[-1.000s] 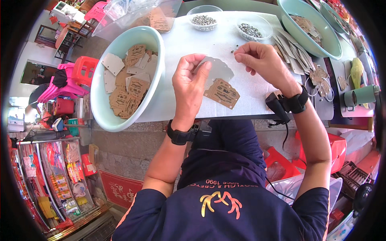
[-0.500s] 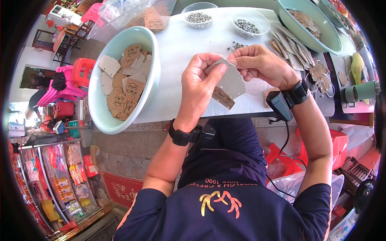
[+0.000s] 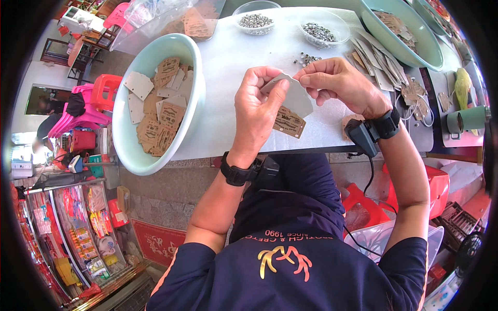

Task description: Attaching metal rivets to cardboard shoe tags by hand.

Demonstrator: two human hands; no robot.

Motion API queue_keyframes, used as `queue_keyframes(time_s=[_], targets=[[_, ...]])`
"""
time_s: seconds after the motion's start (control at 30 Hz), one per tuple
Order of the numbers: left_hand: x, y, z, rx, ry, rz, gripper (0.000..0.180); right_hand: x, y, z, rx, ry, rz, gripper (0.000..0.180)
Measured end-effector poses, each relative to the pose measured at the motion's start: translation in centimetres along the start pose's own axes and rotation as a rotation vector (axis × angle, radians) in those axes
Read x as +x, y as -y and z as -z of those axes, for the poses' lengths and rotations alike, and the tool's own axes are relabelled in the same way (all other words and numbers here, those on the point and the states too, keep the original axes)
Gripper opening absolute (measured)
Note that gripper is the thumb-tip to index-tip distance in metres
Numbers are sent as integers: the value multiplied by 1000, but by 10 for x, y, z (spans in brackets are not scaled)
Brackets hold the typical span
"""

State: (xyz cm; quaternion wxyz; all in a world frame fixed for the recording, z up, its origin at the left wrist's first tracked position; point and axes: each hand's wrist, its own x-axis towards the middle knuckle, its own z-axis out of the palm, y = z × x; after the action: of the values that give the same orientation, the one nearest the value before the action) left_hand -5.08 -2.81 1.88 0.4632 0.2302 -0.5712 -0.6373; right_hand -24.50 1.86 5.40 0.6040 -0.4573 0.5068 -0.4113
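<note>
Above the table's near edge, my left hand point(image 3: 257, 103) grips cardboard pieces between thumb and fingers. A plain grey cardboard piece point(image 3: 296, 101) is uppermost, and a brown printed cardboard piece point(image 3: 289, 124) shows below it. My right hand point(image 3: 340, 85) is closed in a pinch at the grey piece's upper right edge. Whatever sits between its fingertips is too small to make out. Just beyond the right hand lies a little heap of small metal fittings point(image 3: 307, 59) on the white table covering.
On the left stands a pale green tub point(image 3: 195, 67) of brown and grey cardboard pieces. Two clear bowls of metal fittings point(image 3: 256, 20) point(image 3: 318, 32) are at the back. Stacked grey cardboard point(image 3: 381, 59) and another green tub point(image 3: 434, 57) occupy the right. A cable point(image 3: 369, 179) hangs by my right forearm.
The cardboard pieces have turned in my left hand, so more of the brown printed face shows. My right fingertips have shifted slightly left along the upper edge.
</note>
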Motion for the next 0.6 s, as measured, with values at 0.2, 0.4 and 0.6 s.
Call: queue_keyframes(time_s=[0.2,0.4,0.6], targets=[[1,4,2,22,14,23,19,3,-8,-1,-11,-34,54,28],[1,1,2,-3,39,43,19,8,-14,1,96,-1,35,24],[-1,4,2,-11,73,66,19,12,-11,5,216,70,-79,21]])
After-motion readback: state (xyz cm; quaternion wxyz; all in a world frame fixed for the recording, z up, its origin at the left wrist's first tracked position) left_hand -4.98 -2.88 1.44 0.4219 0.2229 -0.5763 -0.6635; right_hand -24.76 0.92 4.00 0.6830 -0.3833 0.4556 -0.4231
